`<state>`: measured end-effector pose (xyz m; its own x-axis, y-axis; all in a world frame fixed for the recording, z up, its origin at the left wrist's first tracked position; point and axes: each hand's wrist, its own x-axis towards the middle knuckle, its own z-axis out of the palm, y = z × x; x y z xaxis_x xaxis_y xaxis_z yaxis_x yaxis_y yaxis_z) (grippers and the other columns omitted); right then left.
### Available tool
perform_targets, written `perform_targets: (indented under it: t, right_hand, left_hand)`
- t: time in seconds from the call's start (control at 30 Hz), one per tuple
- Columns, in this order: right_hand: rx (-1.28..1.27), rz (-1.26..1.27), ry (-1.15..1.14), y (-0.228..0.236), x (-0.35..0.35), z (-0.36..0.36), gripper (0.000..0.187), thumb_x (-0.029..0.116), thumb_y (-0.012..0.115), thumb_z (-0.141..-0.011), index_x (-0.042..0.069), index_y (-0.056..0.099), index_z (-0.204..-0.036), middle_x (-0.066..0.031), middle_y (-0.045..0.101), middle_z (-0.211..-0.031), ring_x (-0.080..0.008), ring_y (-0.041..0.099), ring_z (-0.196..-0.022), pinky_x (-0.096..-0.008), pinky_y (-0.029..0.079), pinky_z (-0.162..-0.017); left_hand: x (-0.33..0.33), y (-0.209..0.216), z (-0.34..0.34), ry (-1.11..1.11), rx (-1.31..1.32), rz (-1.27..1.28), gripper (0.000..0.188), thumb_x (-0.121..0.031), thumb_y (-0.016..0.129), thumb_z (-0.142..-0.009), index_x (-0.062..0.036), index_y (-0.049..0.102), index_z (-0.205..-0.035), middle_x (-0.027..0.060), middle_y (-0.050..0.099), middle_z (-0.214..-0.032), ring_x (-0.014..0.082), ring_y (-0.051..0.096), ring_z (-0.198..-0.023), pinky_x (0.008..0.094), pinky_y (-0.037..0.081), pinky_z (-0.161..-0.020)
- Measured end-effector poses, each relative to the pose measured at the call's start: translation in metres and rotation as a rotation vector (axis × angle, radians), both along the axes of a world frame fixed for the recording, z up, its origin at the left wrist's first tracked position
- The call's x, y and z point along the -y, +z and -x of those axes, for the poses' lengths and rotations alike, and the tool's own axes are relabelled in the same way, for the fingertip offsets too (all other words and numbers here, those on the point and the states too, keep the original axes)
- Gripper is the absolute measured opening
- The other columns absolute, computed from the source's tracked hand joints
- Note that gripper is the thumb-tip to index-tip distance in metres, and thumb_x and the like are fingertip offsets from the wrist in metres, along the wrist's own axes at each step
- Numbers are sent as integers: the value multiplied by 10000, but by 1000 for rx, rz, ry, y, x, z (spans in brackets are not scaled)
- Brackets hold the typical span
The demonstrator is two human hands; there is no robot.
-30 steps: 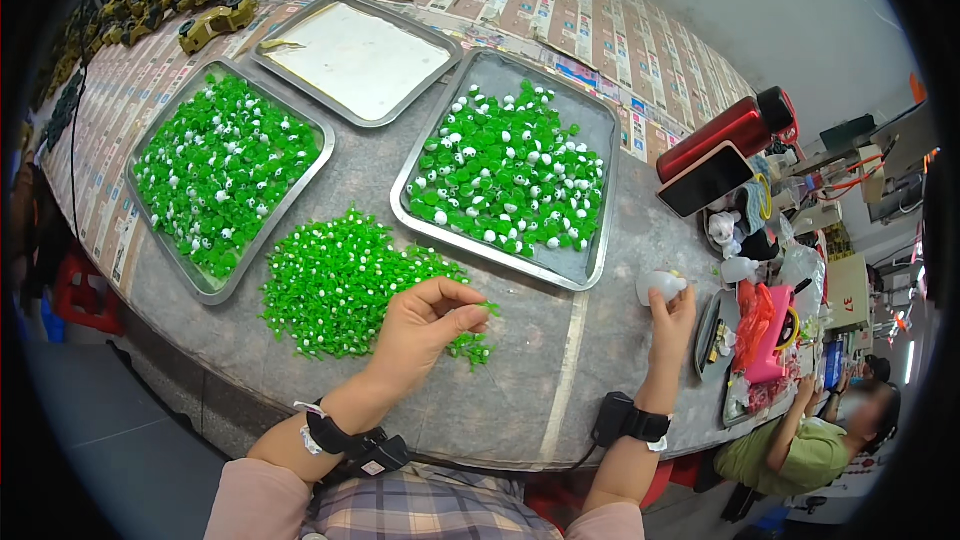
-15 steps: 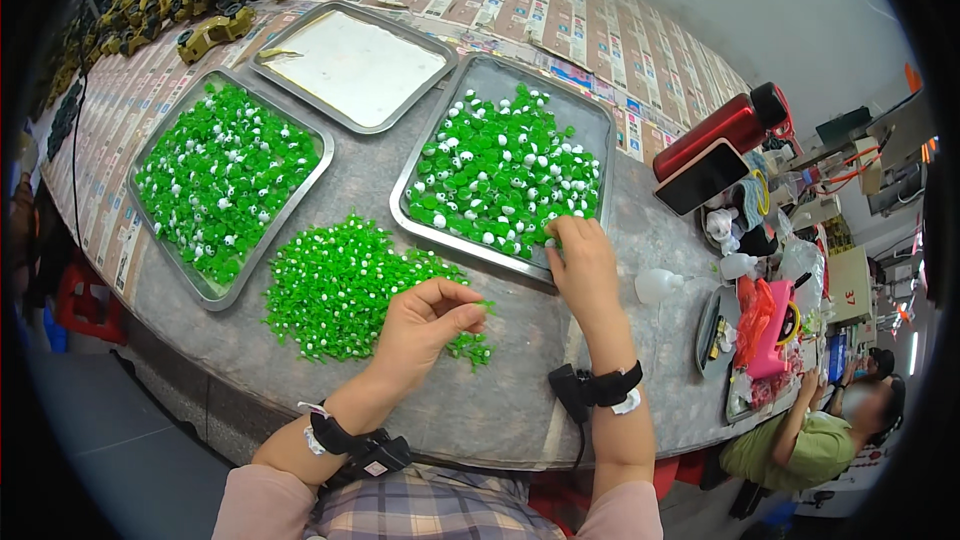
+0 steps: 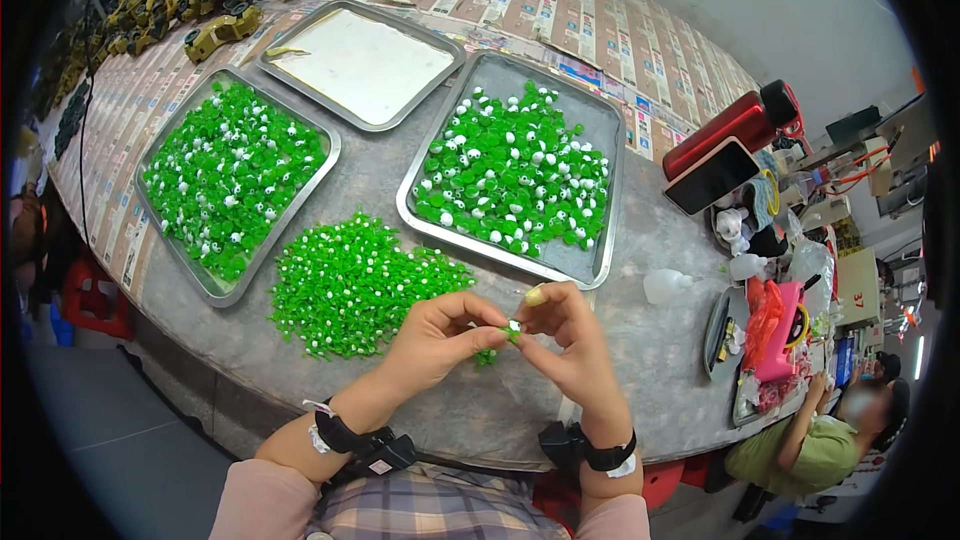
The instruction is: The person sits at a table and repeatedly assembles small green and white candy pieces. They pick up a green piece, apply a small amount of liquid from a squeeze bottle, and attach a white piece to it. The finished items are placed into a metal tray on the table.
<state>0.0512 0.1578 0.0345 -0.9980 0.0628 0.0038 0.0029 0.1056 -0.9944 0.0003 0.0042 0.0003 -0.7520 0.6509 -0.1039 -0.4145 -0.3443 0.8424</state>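
Observation:
Just beyond the table's near edge, my left hand pinches a small green-and-white plastic piece between thumb and fingertips. My right hand meets it there, its fingers closed around the other side of the same piece; a yellowish cover or nail shows on one fingertip. Left of my hands lies a heap of small green pieces with white dots. Behind the hands stands a metal tray of green pieces with white, eye-like balls. A similar filled tray sits at the left.
A metal tray with a white bottom lies at the back. To the right are a red bottle, a phone, a translucent squeeze bottle and a pink tool. Yellow toy vehicles pile up far left. A person in green works at right.
My right hand has come back from the right-hand tray toward me and met my left hand. The left hand has shifted slightly right, and a green-and-white piece now shows between the fingertips.

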Motion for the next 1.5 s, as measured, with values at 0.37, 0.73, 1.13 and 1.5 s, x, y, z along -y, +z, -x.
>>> perform_targets:
  t: [0.37,0.73,1.13,1.5]
  right_hand:
    - [286,591,-16,-23,-6,-4,177,-3,584,-721,-15,528,-889,-65,577,-810,-115,555,-723,-211,450,-651]
    - [27,325,-153,-11,-1,-6,180,-41,584,-710,-1,535,-879,-70,584,-834,-120,566,-787,-206,449,-671]
    - [149,365,-109,-14,0,-6,220,-4,578,-732,-30,514,-941,-80,582,-840,-112,558,-774,-210,450,-670]
    - [250,287,-11,-14,-10,-6,230,35,578,-744,-42,548,-958,-98,584,-883,-121,555,-784,-213,447,-700]
  left_hand:
    - [1,2,0,-4,99,-104,92,-29,574,-738,-5,537,-818,77,573,-785,142,570,-701,244,466,-631]
    - [-2,-1,2,83,146,-7,87,-40,583,-734,1,547,-802,70,582,-736,125,569,-658,234,472,-618]
    - [-1,3,-2,129,-272,277,60,-20,591,-719,0,563,-768,57,579,-745,109,551,-666,223,450,-592]
    - [-2,6,-2,258,-964,507,112,-40,645,-646,-21,561,-719,84,577,-698,176,563,-627,256,436,-552]
